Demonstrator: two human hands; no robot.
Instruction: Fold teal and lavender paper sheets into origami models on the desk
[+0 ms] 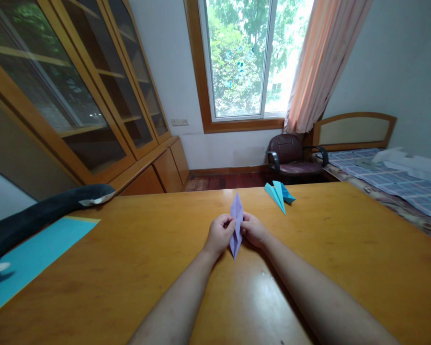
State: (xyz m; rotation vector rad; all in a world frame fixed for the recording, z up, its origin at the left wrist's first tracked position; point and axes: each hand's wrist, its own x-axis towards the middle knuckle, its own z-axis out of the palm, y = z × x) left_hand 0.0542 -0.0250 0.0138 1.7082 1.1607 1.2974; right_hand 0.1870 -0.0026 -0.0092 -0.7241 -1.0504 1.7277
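A folded sheet of purple paper, long and pointed at both ends, stands nearly lengthwise away from me above the middle of the table. My left hand pinches its left side with thumb and fingers. On the opposite side, my right hand grips the paper's right edge, its fingertips partly hidden behind the paper. A crease runs along the paper's length. Farther off to the right lie a light blue paper plane and a darker blue folded paper, touching or overlapping.
The wooden table fills the foreground. On its left lie a turquoise sheet with a yellow edge and a dark, whale-like plush object. Beyond the far edge stand an armchair, a bed and a glass-fronted cabinet.
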